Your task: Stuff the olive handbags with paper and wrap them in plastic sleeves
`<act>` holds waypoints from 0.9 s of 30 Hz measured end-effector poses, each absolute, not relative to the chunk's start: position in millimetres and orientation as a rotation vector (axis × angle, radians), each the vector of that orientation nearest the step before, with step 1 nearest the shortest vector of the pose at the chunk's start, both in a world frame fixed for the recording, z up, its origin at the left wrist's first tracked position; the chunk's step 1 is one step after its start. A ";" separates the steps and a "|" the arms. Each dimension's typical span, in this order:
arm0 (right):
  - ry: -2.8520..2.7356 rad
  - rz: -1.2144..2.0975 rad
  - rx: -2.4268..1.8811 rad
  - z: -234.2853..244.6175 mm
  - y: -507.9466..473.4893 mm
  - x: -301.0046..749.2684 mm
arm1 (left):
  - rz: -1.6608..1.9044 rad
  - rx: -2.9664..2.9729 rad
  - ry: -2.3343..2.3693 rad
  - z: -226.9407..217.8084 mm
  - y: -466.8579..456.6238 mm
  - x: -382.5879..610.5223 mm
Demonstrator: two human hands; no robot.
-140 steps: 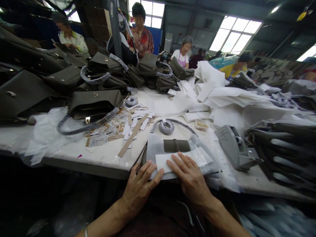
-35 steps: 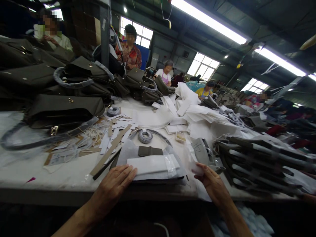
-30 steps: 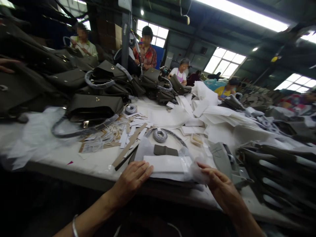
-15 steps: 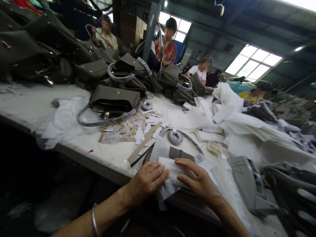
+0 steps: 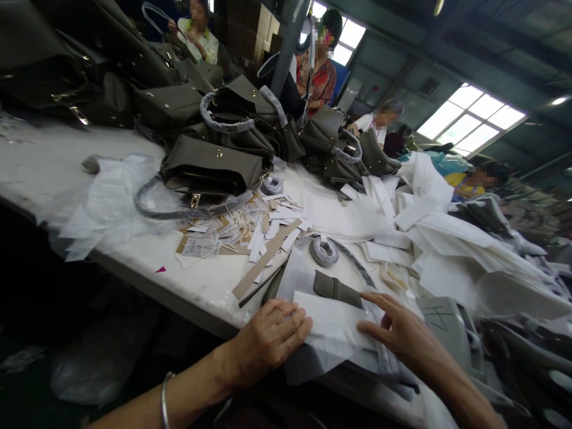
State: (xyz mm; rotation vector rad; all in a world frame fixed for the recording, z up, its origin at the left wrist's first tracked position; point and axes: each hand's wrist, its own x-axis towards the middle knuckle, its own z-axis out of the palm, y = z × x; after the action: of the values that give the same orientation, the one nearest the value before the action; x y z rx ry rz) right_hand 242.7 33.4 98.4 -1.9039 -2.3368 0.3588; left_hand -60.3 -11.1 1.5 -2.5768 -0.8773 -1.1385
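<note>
A folded white sheet (image 5: 336,316) lies over a grey-brown handbag (image 5: 338,289) at the front edge of the table. Thin translucent wrapping (image 5: 295,275) shows around the bag. My left hand (image 5: 276,333) has its fingers bent together over the sheet's left edge; its thumb is hidden. At the right end of the sheet, my right hand (image 5: 397,325) has thumb and fingers apart, with the fingertips at the sheet's edge. Just behind the bag sit a coiled wrapped strap (image 5: 324,251) and a curved wrapped handle (image 5: 357,262).
Paper strips and tags (image 5: 268,233) are strewn behind my left hand. A finished-looking handbag (image 5: 214,164) stands behind them, before a heap of bags. White sheets (image 5: 487,256) pile at the right, near a grey bag piece (image 5: 447,325). Several people work across the table.
My right hand has moved right, off the middle of the white sheet to its right end, uncovering more of it. My left hand stays at the left edge. The view has shifted slightly.
</note>
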 end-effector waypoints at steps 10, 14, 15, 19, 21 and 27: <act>-2.345 0.728 -1.997 94.2 43.3 240.6 | -1.124 -2.600 -0.861 -2.4 -11.5 -61.1; -2.376 0.828 -1.933 98.3 41.5 242.0 | -1.149 -2.589 -0.873 -3.6 -11.0 -60.6; -2.419 0.798 -1.894 100.9 43.1 241.6 | -1.159 -2.597 -0.879 -4.0 -10.9 -60.4; -2.630 0.341 -1.727 115.8 59.9 224.9 | -1.206 -2.617 -0.883 -4.0 -10.2 -60.7; -2.735 0.047 -1.658 124.2 72.1 204.4 | -1.228 -2.633 -0.880 -3.0 -9.8 -61.4; -3.032 -0.359 -1.486 134.9 110.5 129.0 | -1.302 -2.661 -0.869 0.6 -9.0 -62.8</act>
State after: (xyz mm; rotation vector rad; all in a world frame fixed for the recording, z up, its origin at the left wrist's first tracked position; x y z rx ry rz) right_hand 129.0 110.5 134.9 -1.4864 -3.0322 -0.3589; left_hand -62.8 -9.0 0.6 -2.6613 -0.8693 -1.3022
